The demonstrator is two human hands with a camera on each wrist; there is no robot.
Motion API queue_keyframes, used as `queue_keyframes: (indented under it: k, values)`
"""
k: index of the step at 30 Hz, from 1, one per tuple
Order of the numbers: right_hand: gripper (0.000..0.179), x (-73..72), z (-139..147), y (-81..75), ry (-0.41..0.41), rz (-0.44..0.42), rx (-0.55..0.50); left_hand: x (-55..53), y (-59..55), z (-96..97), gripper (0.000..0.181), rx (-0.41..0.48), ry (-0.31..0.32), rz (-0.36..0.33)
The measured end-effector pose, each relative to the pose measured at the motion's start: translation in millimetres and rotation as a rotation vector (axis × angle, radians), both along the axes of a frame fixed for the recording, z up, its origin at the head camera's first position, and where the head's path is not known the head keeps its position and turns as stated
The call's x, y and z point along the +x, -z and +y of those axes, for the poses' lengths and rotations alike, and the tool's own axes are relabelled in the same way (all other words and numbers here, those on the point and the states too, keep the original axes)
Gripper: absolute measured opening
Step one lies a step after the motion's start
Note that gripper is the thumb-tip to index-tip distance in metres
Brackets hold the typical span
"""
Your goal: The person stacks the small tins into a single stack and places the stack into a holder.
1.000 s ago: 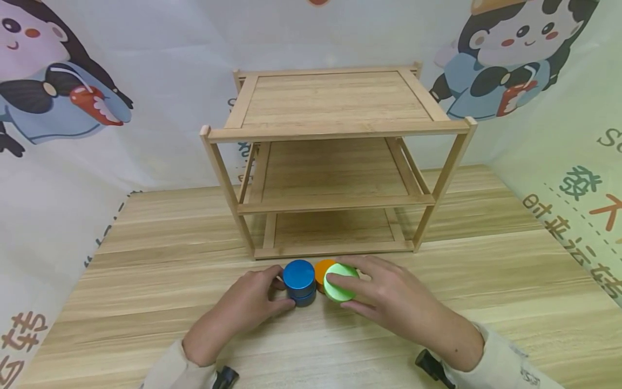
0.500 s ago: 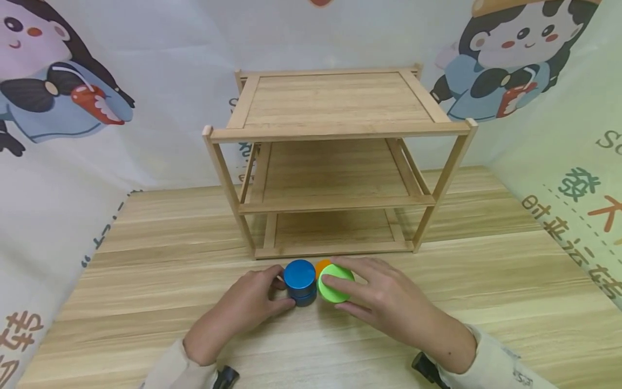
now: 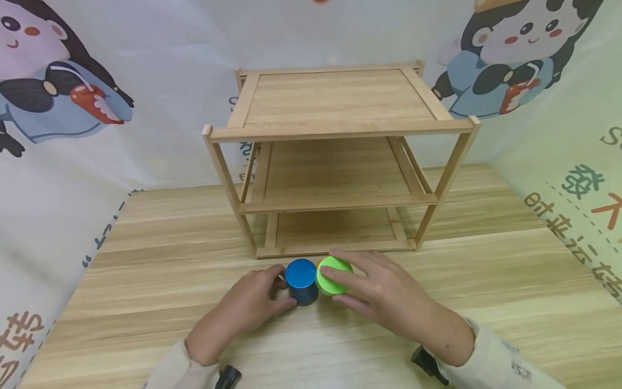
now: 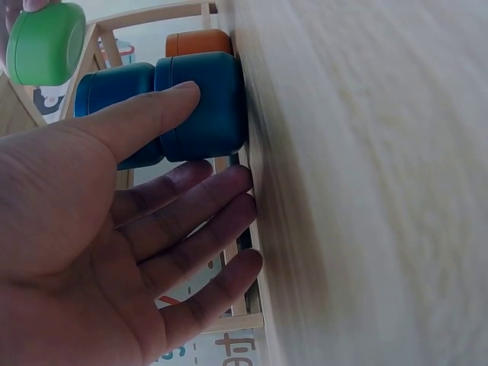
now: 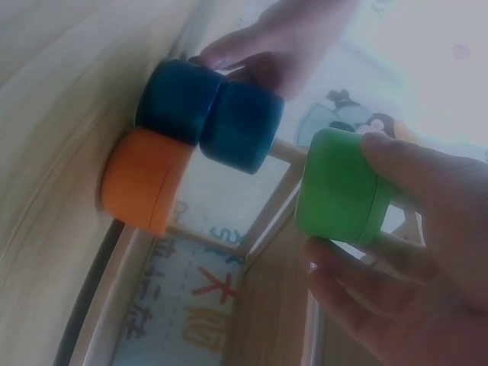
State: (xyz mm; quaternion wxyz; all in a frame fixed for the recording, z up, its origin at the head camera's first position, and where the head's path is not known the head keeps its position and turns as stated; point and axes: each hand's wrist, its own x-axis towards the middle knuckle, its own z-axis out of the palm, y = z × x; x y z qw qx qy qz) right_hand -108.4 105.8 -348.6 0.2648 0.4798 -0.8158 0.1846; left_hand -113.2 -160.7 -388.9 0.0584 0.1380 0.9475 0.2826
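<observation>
Two blue jars stand stacked, the upper blue jar [image 3: 301, 274] on the lower blue jar [image 4: 202, 126]. My left hand [image 3: 250, 300] is at the left of the stack, its thumb laid along the lower jar and its other fingers loosely extended past it. An orange jar [image 5: 145, 179] stands on the table right against the lower blue jar; in the head view it is almost hidden. Above the orange jar, my right hand [image 3: 384, 286] holds a green jar [image 5: 341, 184] between thumb and fingers, slightly tilted towards me in the head view.
Just behind the jars stands a three-tier wooden rack [image 3: 340, 129] on the wood-grain table [image 3: 160, 259]. Its bottom front rail [image 3: 335, 250] is close to the right fingers. Printed cloth walls [image 3: 180, 108] close off the back and sides.
The green jar in my right hand has moved slightly left and away from me, covering most of the orange jar in the head view. The left hand and blue stack stay put.
</observation>
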Motion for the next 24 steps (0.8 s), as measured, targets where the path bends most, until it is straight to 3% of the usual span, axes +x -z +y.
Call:
queue_keyframes:
  k: [14,24]
  values:
    - [0.049,-4.6,-6,-2.4,0.019,-0.03,0.0,-2.0,1.8,-1.0,0.037,0.007,0.02,0.013]
    - [0.047,-6.6,-14,-4.2,0.014,-0.111,-0.016,-1.3,0.6,-1.8,0.041,0.004,0.029,0.001]
